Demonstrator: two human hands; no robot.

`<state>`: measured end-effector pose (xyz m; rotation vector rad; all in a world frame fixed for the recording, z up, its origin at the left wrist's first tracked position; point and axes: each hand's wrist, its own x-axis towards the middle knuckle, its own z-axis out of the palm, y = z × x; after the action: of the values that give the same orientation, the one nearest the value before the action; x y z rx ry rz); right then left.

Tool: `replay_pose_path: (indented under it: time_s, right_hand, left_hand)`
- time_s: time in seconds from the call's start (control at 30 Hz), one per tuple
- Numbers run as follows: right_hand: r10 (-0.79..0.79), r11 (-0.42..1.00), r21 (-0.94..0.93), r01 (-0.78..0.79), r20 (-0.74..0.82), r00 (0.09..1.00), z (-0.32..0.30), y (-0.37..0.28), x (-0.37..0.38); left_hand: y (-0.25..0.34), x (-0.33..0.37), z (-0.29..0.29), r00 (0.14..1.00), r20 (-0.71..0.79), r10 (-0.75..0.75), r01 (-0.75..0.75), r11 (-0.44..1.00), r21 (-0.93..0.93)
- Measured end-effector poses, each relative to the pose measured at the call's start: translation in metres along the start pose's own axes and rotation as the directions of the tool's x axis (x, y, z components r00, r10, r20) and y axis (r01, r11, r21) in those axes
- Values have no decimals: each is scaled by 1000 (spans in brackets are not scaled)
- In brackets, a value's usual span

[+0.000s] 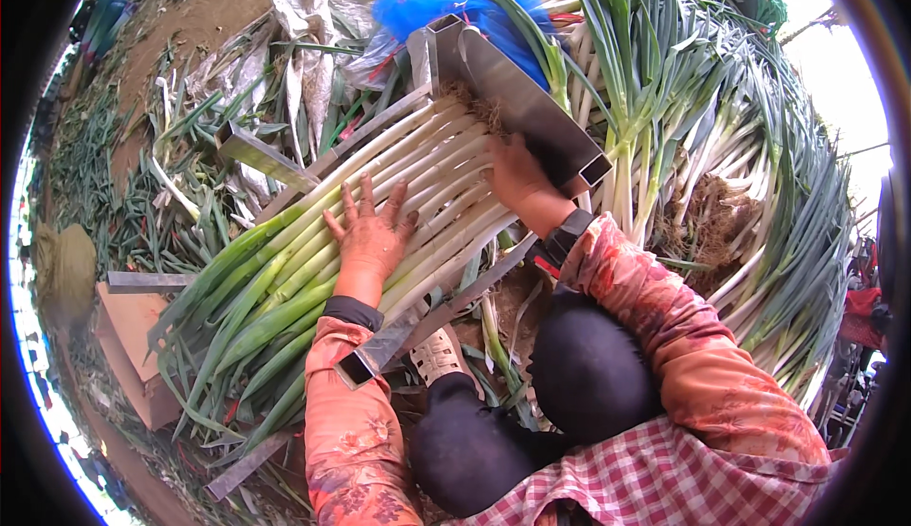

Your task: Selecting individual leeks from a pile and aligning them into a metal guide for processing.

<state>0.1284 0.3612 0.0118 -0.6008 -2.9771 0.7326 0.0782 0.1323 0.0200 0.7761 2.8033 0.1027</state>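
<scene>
A row of long green onions [418,177] lies side by side across a metal frame [451,306], with roots against an upright metal plate [508,85] and green leaves trailing over the lower left. My left hand [372,241] rests flat on the stalks near the middle, its fingers spread. At the root end, my right hand [522,184] is closed around the stalk at the row's right edge, beside the plate. Its fingers are partly hidden.
A large heap of green onions [702,118] stands at the right, its roots in a brown tangle [707,222]. Blue netting [455,4] lies beyond the plate. A cardboard box [133,355] sits at the left among scattered leaves. My knees [593,365] are close to the frame.
</scene>
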Motion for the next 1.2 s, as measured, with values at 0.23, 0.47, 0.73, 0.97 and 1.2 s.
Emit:
replay_pose_path:
  time_s: [0.23, 0.47, 0.73, 0.97, 1.2]
  right_hand:
    - [-177, 948, 226, 224, -211, 961, 3, 14, -2]
    - [-279, 895, 238, 378, -364, 889, -5, 4, -6]
    - [-165, 935, 256, 245, -298, 940, 5, 7, -6]
    - [-152, 935, 279, 218, -240, 959, 3, 7, -1]
    - [-474, 880, 12, 474, 22, 880, -40, -13, -44]
  left_hand:
    - [9, 2, -6, 999, 25, 36, -37, 998, 50]
    - [12, 3, -11, 997, 75, -2, 0, 1000, 26]
    - [13, 2, -8, 999, 40, -12, 12, 1000, 11]
    - [9, 6, -1, 999, -33, 7, -7, 1000, -6]
    - [9, 5, 3, 999, -36, 10, -11, 999, -34]
